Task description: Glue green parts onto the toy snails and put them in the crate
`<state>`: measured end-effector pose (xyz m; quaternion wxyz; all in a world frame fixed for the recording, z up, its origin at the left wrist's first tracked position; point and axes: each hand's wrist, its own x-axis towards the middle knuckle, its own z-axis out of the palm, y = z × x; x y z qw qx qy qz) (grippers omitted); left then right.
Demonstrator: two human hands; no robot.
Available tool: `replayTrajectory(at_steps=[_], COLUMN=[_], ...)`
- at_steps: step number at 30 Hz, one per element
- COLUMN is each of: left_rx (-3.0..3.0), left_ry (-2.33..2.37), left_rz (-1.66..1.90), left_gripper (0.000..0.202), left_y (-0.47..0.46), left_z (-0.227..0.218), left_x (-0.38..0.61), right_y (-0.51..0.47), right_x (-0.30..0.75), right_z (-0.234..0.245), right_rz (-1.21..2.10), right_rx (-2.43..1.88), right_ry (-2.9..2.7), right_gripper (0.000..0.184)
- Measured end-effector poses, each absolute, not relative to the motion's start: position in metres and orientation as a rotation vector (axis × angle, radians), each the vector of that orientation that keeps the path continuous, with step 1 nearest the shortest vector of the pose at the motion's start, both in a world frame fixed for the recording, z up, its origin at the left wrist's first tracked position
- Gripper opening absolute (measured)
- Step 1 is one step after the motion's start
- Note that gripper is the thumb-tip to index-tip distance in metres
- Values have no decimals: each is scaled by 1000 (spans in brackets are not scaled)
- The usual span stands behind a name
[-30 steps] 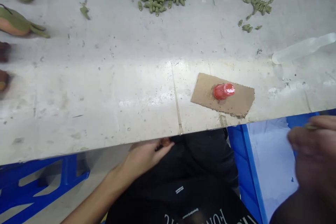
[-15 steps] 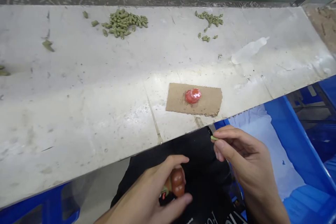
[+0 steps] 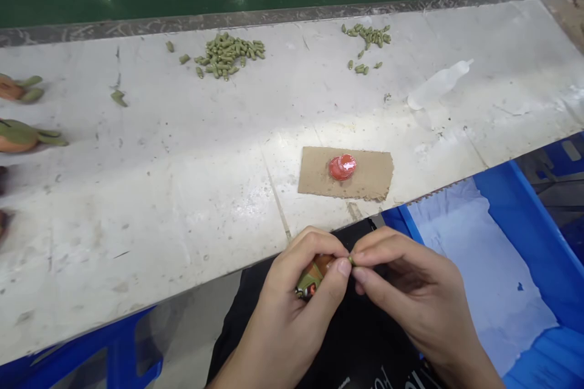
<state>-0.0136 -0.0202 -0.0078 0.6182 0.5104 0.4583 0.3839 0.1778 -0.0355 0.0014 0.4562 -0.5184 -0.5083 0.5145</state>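
In my left hand (image 3: pixel 292 298) is a small painted figurine (image 3: pixel 306 282), green and brown with a red detail, its body partly hidden by the curled fingers. Between thumb and forefinger, my right hand (image 3: pixel 415 285) pinches a tiny green piece (image 3: pixel 351 261). The fingertips of both hands meet around this piece; whether it touches the figurine cannot be made out. Just beyond the hands, a glossy red cup-shaped thing (image 3: pixel 342 167) stands on a strip of cardboard (image 3: pixel 374 173) on the worktable (image 3: pixel 182 194).
Two heaps of small green pieces, a larger one (image 3: pixel 223 55) and a smaller one (image 3: pixel 371 35), lie toward the back. A whitish squeeze bottle (image 3: pixel 438 86) lies at right. Green-and-orange figurines (image 3: pixel 20 137) rest at the left edge. A blue crate (image 3: pixel 524 219) with white lining stands beside me.
Both hands have come together, the right moving left with the green piece. My left fingers have closed around the figurine. The view has shifted left, showing more figurines.
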Motion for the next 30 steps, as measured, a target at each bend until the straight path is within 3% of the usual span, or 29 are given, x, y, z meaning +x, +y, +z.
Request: replayTrajectory(at_steps=[10, 13, 21, 30], left_rx=[1307, 1237, 1131, 1309], left_ry=[1004, 1015, 1187, 1070], left_rz=[849, 830, 788, 830], left_gripper=[22, 14, 23, 28], left_y=[-17, -22, -26, -6], left_z=[-12, -13, -14, -10], left_x=[-16, -16, -26, -26], right_y=[-44, -43, -19, 15], right_x=[178, 178, 190, 197], right_z=[2, -1, 7, 15], right_rz=[1463, 1514, 1261, 926], right_rx=[-1297, -1324, -1345, -1481], right_ry=[-1114, -1013, -1192, -1353], right_gripper=[12, 19, 17, 16])
